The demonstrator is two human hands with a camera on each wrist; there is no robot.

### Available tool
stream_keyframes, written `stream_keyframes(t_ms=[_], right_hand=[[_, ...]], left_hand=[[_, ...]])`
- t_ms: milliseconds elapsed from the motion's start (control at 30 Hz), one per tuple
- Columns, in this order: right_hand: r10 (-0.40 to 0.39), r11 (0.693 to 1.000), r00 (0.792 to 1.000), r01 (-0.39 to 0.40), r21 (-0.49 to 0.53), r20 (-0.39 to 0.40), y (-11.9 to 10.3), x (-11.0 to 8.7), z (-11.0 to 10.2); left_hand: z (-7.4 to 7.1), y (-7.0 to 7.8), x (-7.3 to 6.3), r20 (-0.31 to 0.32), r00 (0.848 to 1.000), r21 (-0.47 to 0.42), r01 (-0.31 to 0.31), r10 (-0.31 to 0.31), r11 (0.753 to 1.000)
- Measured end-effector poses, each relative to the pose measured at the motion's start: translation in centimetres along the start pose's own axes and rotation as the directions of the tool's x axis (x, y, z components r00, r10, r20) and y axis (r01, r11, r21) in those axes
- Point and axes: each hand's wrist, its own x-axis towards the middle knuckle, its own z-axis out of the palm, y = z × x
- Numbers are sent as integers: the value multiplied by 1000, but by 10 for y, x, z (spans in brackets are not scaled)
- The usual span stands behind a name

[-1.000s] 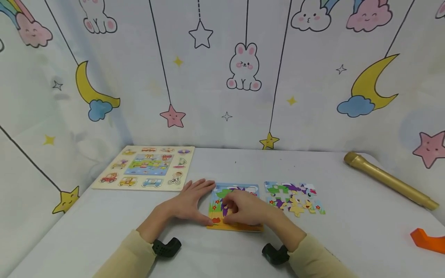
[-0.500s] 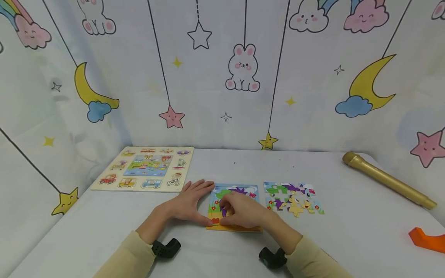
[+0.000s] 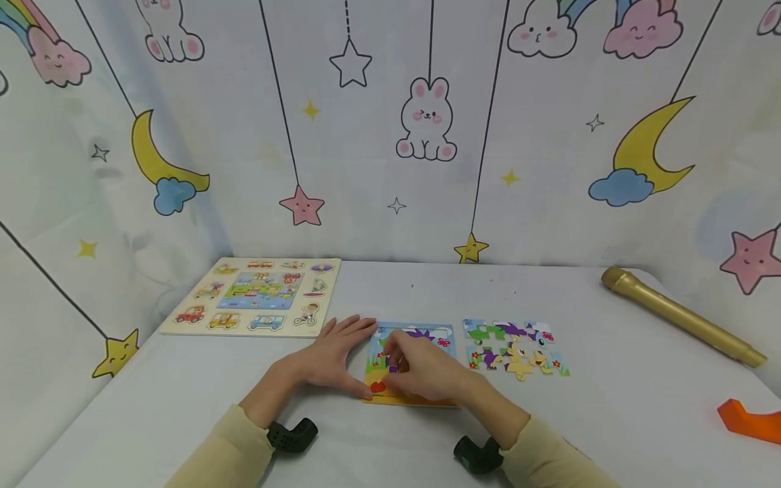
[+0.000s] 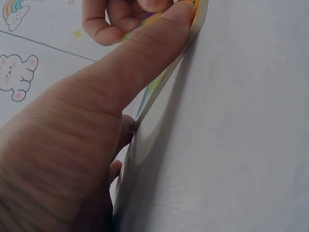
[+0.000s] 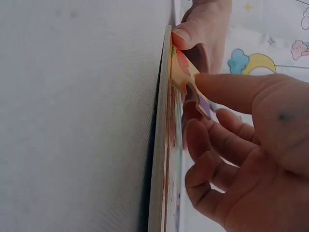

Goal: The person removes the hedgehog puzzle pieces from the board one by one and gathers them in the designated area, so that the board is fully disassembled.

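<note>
No words or brand names can be read on anything here.

Far on the left of the desk (image 3: 183, 400) lies a wooden vehicle puzzle board (image 3: 256, 295) with little cars and buses on it. It sits near the wall cloth (image 3: 390, 135) with its moons, stars and bunny.

Next comes the left hand (image 3: 332, 359). Its fingers are straight and flat, resting on the desk and pressing against the left edge of the small puzzle tray (image 3: 410, 398). The thumb (image 4: 159, 43) lies along the tray's near corner.

The puzzle tray is in the middle of the desk, right in front of the person. The right hand (image 3: 427, 369) covers most of it, so only the tray's top and left parts show. This hand pinches a jigsaw piece (image 5: 195, 92) between thumb and fingers, with one end of the piece tipped up off the tray. The piece is orange and purple.

Just beside the tray on the right is a bunch of loose jigsaw pieces (image 3: 515, 349), lying flat and close together.

Farther right lies a gold toy microphone (image 3: 680, 316), and at the edge an orange toy (image 3: 747, 420).
</note>
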Motion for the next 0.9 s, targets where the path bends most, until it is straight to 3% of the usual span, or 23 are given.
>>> stream_keyframes(t_ms=[333,567,700,900], right_hand=[[-7,990,999,14,142,-52,3,0,-2],[-25,975,997,39,220,-66,5,-6,-29],[-36,975,995,57,217,-98,16,-21,-53],[62,976,995,-44,215,-79,42,-54,-75]], left_hand=[[0,0,1,-2,1000,2,-4,4,1000],[2,-1,0,0,1000,6,7,-7,1000],[2,-1,-1,-7,1000,5,3,-3,1000],[1,1,-1,-12,1000,8,3,-3,1000]])
